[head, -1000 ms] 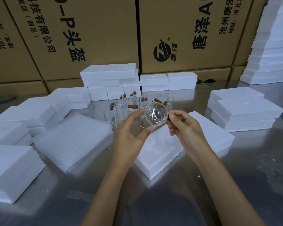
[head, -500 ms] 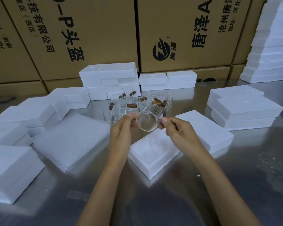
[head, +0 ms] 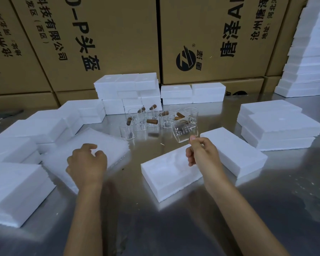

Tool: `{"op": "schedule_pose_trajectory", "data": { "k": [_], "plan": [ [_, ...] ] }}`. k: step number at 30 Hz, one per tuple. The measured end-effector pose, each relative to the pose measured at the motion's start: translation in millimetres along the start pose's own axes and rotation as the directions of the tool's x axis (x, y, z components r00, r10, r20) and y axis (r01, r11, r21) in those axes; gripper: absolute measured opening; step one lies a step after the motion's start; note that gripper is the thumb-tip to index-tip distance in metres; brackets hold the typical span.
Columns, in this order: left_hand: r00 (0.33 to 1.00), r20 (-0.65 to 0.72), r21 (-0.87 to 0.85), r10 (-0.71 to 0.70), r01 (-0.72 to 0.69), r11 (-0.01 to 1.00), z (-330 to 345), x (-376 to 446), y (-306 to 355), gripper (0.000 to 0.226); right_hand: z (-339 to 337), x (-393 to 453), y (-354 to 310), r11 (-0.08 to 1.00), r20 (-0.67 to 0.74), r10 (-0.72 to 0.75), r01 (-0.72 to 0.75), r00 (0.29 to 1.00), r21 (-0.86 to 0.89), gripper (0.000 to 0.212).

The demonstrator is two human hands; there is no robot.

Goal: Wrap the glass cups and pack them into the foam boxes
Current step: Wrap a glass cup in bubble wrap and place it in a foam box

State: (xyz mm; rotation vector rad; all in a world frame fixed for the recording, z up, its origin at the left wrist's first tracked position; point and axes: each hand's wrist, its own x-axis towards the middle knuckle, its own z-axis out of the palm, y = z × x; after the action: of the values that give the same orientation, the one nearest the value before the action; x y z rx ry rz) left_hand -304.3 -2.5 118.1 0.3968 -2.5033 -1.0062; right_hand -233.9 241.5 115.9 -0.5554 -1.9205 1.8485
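One glass cup pinched by right hand; left hand empty.

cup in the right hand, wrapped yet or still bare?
Bare. The glass cup in the right hand is clear see-through glass with no wrap on it.

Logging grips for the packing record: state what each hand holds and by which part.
The right hand pinches a glass cup at its lower edge. The left hand holds nothing, hovering over the wrap sheets.

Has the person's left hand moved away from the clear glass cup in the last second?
Yes. The left hand let go of the clear glass cup and moved left, now over the white wrapping sheet stack.
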Motion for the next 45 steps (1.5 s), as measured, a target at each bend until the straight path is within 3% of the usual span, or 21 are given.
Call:
{"op": "schedule_pose_trajectory", "data": {
  "k": [4,9,14,17,20,25,30,33,36,38,41,43,45],
  "plan": [
    [0.990,0.144,0.200,0.004,-0.032,0.979,3.7,2.0,-7.6,0.033,6.2,-3.1,0.8,0.992,0.048,0.047,-0.052,0.998,0.112,0.023],
    [0.998,0.054,0.189,0.032,-0.042,0.981,6.8,7.0,-9.7,0.024,7.7,-6.3,0.1,0.980,0.095,0.048,-0.066,0.994,0.190,0.025],
    [0.999,0.042,-0.195,0.009,-0.001,0.981,-3.5,6.2,-2.1,0.015,4.7,-9.4,-7.0,0.967,0.108,0.033,-0.059,0.994,0.246,0.025],
    [0.990,0.140,-0.517,0.034,0.044,0.855,-8.7,-0.1,13.0,0.013,3.8,-12.7,-12.5,0.953,0.147,-0.006,-0.039,0.989,0.300,0.022],
    [0.958,0.267,-0.641,0.107,0.093,0.762,-6.1,-10.4,25.7,0.014,4.1,-18.0,-17.3,0.948,0.226,-0.104,0.029,0.969,0.316,0.019],
    [0.909,0.362,-0.690,0.206,0.112,0.715,7.0,-28.9,42.9,0.014,11.0,-29.8,-19.0,0.957,0.372,-0.273,0.210,0.887,0.200,0.014],
    [0.942,0.302,-0.749,0.144,0.141,0.647,12.7,-28.6,44.3,0.008,12.2,-28.0,-12.0,0.928,0.312,-0.328,0.366,0.892,-0.068,0.008],
    [0.941,0.296,-0.819,0.167,0.160,0.551,11.2,-31.1,49.7,0.011,7.0,-26.0,-6.2,0.794,0.295,-0.430,0.513,0.853,-0.326,0.006],
    [0.881,0.359,-0.884,0.310,0.215,0.415,8.7,-37.5,56.6,0.010,7.4,-27.5,-3.1,0.637,0.302,-0.522,0.601,0.797,-0.483,0.006],
    [0.818,0.375,-0.892,0.435,0.191,0.411,8.3,-43.4,60.1,0.013,9.8,-26.6,-2.2,0.693,0.223,-0.520,0.560,0.825,-0.454,0.005],
    [0.725,0.402,-0.875,0.559,0.124,0.469,11.4,-55.0,65.7,0.012,10.3,-21.5,-5.9,0.918,0.082,-0.330,0.340,0.940,-0.203,0.006],
    [0.687,0.423,-0.850,0.591,0.074,0.522,14.8,-62.0,69.4,0.010,6.7,-17.2,-9.8,0.987,0.091,-0.159,0.157,0.983,0.028,0.011],
    [0.662,0.446,-0.825,0.603,0.042,0.564,18.1,-66.8,71.6,0.010,3.4,-16.2,-15.1,0.969,0.167,-0.040,-0.003,0.985,0.246,0.020]
  ]
}}
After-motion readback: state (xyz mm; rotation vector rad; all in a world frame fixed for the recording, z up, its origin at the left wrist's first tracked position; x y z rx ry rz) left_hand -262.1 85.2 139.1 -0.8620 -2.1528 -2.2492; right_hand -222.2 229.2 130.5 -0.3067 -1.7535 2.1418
